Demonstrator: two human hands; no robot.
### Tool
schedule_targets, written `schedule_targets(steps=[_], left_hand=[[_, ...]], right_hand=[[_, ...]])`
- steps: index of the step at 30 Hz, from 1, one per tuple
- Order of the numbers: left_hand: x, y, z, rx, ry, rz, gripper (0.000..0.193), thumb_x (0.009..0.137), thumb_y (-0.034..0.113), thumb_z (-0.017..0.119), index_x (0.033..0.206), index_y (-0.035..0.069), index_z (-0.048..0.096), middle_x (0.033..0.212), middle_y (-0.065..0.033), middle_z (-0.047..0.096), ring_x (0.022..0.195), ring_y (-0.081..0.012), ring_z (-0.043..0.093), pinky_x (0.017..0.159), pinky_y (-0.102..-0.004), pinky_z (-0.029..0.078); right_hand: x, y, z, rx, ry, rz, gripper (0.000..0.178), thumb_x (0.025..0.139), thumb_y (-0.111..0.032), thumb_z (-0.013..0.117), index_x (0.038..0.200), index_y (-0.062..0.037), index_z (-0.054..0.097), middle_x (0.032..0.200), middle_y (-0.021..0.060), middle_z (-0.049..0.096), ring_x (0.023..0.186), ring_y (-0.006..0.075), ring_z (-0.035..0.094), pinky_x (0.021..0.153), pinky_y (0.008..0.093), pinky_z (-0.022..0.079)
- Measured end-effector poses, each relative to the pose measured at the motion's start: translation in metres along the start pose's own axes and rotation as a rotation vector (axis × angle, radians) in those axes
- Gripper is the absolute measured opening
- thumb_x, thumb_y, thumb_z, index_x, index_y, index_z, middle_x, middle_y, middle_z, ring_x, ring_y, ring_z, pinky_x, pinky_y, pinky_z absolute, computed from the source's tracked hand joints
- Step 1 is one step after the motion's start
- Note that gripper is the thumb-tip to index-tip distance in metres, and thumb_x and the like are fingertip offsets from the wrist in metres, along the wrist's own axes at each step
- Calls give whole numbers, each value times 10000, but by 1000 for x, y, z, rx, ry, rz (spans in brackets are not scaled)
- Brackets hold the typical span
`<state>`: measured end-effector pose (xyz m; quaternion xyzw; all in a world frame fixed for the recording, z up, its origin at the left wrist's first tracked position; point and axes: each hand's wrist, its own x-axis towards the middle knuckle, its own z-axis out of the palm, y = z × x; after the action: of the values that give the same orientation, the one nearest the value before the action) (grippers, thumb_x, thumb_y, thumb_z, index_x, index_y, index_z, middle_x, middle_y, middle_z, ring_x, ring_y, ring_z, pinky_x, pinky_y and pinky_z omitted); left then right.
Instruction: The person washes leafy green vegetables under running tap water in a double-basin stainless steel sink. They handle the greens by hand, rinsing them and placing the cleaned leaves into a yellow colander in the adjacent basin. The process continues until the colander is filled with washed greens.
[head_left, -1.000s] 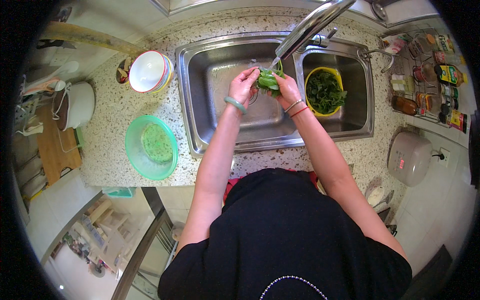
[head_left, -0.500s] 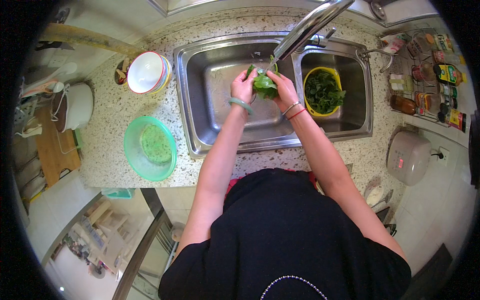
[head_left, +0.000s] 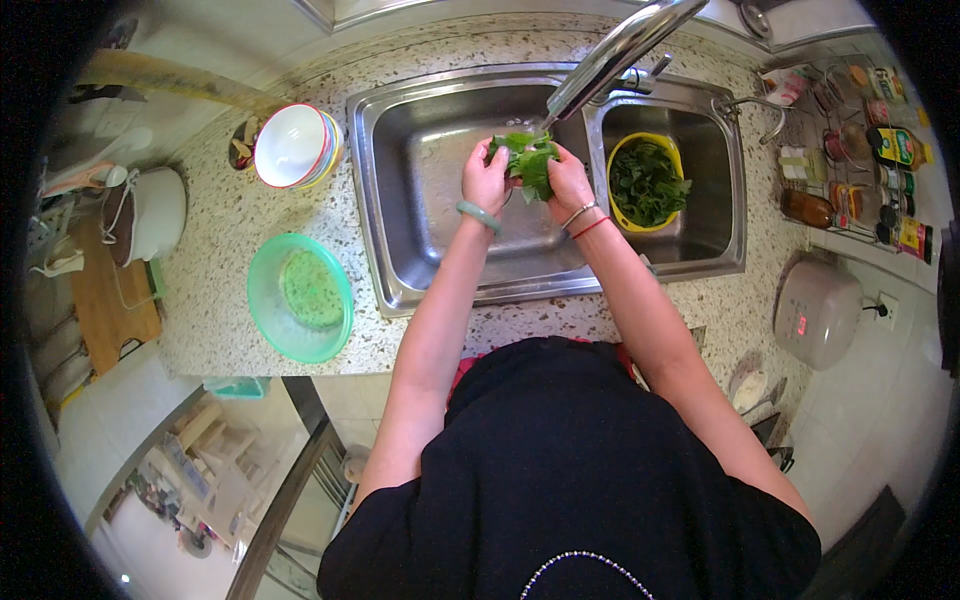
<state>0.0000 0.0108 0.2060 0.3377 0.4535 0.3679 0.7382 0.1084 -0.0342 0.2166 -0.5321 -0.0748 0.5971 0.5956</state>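
Green leafy vegetables [head_left: 527, 163] are held between my two hands over the large left basin of the steel sink [head_left: 410, 225]. My left hand [head_left: 486, 180], with a pale green bangle at its wrist, grips the leaves from the left. On the other side my right hand [head_left: 568, 181] pinches them; a silver bracelet and a red cord circle that wrist. Just above the leaves is the spout of the chrome faucet [head_left: 600, 75], with water falling at its tip. More dark green leaves [head_left: 645, 182] fill a yellow basket [head_left: 618, 213] in the smaller right basin.
Left of the sink, a green plastic basin [head_left: 343, 330] stands on the speckled counter [head_left: 210, 290]. Behind it is a stack of colour-rimmed bowls [head_left: 290, 146]. A rack of bottles and jars [head_left: 850, 150] lines the right wall, above a pale rice cooker [head_left: 818, 315].
The leaves have spread wider between my hands and turned to show more of their surface. Both hands have shifted only slightly.
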Motion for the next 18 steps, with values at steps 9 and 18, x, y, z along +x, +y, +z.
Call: schedule_targets(steps=[9,18], left_hand=[[-11,4,12,197,-76,148,373,784,233,649,1079,72,487,952,-25,567,785,-97,556,564,-197,432],[12,-7,-18,12,24,-101,199,846,192,557,962,32,529,864,-66,594,701,-167,609,510,-270,535]], right_hand=[[3,3,-6,-66,48,-51,225,845,-197,561,985,-21,566,843,34,597,697,114,565,589,248,470],[-25,-26,3,-35,-195,156,299,801,-275,623,991,-61,534,867,29,572,711,114,544,527,247,435]])
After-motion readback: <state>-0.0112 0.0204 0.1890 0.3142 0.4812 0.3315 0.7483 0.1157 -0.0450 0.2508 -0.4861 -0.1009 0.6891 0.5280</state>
